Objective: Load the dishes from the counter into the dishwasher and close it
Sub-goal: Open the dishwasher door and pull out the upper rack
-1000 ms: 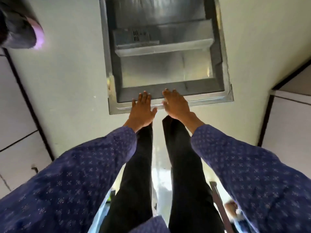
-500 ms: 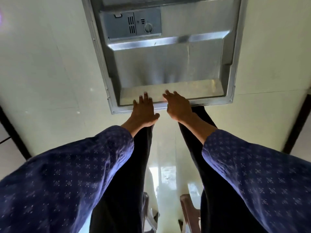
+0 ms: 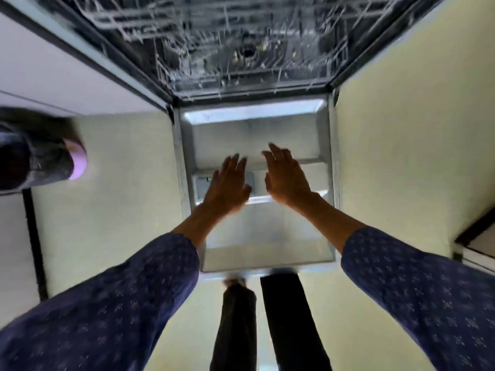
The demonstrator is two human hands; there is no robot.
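Your hands hover over the open dishwasher door

Your left hand (image 3: pixel 229 184) and right hand (image 3: pixel 286 178) are both released, fingers spread, gripping nothing, above the dishwasher door (image 3: pixel 257 231), which lies flat. The wire rack (image 3: pixel 241 49) sits blurred inside the tub beyond it

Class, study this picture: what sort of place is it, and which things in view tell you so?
Most likely a home kitchen: an open dishwasher door lies flat, wire racks show inside, pale cabinet fronts stand beside it, and the floor is tiled.
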